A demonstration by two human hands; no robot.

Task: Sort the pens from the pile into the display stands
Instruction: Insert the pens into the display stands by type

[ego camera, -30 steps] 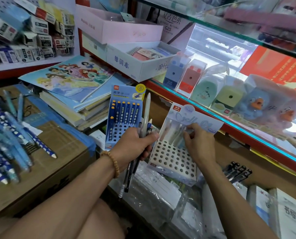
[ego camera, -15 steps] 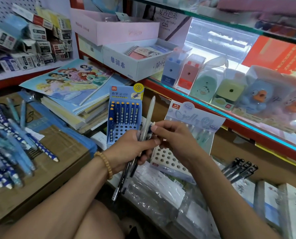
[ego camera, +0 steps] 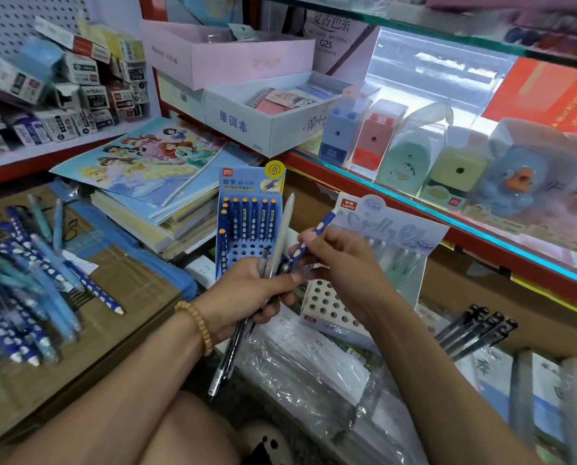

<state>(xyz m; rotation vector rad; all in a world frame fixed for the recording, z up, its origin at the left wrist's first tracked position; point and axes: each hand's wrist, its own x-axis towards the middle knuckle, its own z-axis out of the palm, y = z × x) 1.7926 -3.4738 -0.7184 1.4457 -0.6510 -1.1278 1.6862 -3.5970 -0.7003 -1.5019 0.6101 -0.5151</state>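
Blue stand (ego camera: 247,209) and white stand (ego camera: 330,307) nearly touch; glass shelf (ego camera: 448,223) overhangs just behind them

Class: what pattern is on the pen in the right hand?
Dark blue with white spots, head view.

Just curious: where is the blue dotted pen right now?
In the head view, centre: the right hand pinches the dotted pen beside the left hand's bundle, before the blue stand.
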